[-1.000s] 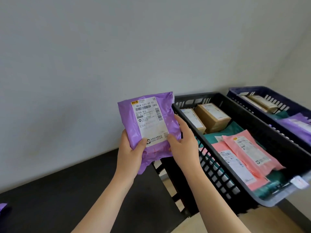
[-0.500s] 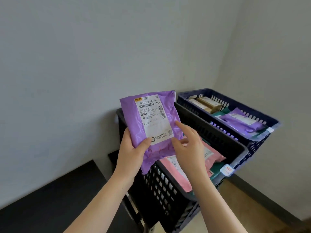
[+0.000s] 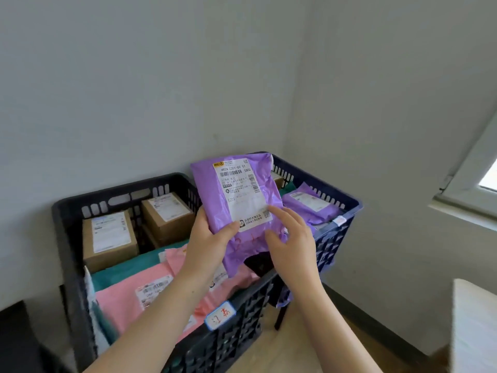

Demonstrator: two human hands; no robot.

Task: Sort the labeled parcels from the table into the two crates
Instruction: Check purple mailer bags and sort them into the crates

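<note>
Currently only your left hand (image 3: 212, 238) grips the purple parcel (image 3: 271, 184), your right hand (image 3: 293, 243) merely touching it open-fingered, so it may slip into the black crate (image 3: 118, 193) before you choose.

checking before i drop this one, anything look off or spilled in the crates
Nothing stands out. Boxes and mailers lie inside the black crate and blue crate, none spilled or visibly torn; the held purple parcel is just wrinkled.

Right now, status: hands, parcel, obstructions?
Left hand grips purple parcel; right hand touches its label. Parcel above black crate and blue crate. Nothing in the way.
</note>
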